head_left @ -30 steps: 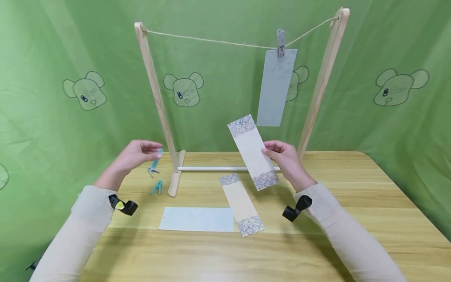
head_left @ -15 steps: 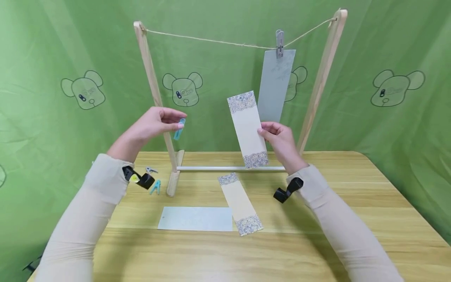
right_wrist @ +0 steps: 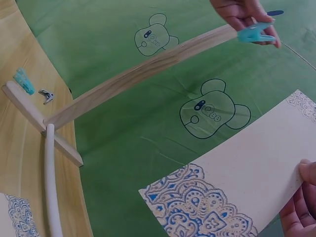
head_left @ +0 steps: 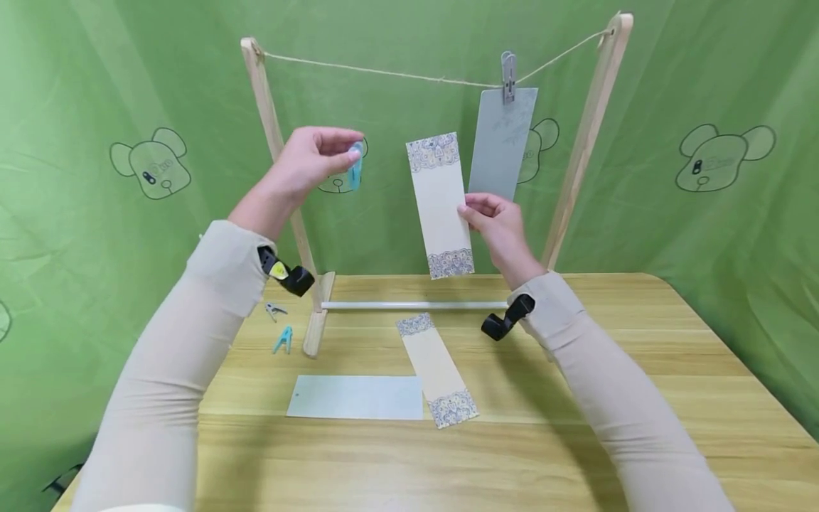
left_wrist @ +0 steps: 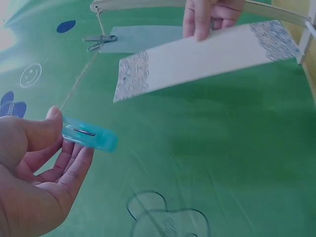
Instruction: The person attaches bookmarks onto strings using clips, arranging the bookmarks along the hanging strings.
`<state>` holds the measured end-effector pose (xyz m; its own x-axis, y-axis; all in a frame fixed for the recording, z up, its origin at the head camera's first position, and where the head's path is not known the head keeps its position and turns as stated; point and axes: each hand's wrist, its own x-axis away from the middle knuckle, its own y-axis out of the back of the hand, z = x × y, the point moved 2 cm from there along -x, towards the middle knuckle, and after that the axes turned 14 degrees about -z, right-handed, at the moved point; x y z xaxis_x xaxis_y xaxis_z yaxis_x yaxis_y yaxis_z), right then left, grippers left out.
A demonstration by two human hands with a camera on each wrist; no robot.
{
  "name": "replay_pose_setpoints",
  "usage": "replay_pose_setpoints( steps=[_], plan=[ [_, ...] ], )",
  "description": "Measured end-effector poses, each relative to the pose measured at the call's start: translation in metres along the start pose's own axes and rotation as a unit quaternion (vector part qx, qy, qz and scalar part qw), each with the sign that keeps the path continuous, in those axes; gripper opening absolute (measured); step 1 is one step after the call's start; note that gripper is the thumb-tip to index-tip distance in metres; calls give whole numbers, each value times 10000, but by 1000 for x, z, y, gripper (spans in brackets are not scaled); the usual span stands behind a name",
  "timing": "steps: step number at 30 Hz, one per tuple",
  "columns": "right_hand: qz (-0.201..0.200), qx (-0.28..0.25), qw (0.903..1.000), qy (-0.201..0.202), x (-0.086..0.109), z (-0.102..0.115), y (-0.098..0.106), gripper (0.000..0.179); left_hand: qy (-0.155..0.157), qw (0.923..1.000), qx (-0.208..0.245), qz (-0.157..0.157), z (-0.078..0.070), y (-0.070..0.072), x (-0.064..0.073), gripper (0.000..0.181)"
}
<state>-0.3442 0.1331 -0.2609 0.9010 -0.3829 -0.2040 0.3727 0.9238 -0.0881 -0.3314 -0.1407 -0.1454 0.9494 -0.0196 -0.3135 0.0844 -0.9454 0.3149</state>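
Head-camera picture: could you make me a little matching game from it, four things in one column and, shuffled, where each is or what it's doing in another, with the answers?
Column one
1. Left hand
2. Right hand
3. String
4. White rod

Column two
A. Runs low, near the table
B. Holds a patterned card at its edge
C. Bears a grey clothespin and hanging card
D. Pinches a turquoise clothespin

Pairs: 1-D, 2-B, 3-C, 4-A
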Motion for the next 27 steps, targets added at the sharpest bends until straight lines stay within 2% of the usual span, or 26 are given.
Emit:
replay_pose_setpoints(
  steps=[4,7,10,14,22,27],
  plan=[
    [-32,-38,10000,11,-1,6,-5,17,210,9996,169,28,-25,-8,-7,38],
    [-66,-130,9999,52,-3,10,-7,17,437,9978,502,74,-42,-14,-14,38],
    [-103,-250,9996,80,-6,12,-9,17,589,9949,814,-5,-58,-19,-22,36],
    [-210,-417,9989,76,-9,15,-12,17,634,9919,1088,-179,-76,-23,-32,35],
    [-326,-580,9977,103,-13,20,-16,17,505,9879,1333,-604,-98,-35,-48,32],
    [-379,-652,9971,101,-16,21,-18,16,699,9823,1415,-1009,-107,-48,-59,31]
  ],
)
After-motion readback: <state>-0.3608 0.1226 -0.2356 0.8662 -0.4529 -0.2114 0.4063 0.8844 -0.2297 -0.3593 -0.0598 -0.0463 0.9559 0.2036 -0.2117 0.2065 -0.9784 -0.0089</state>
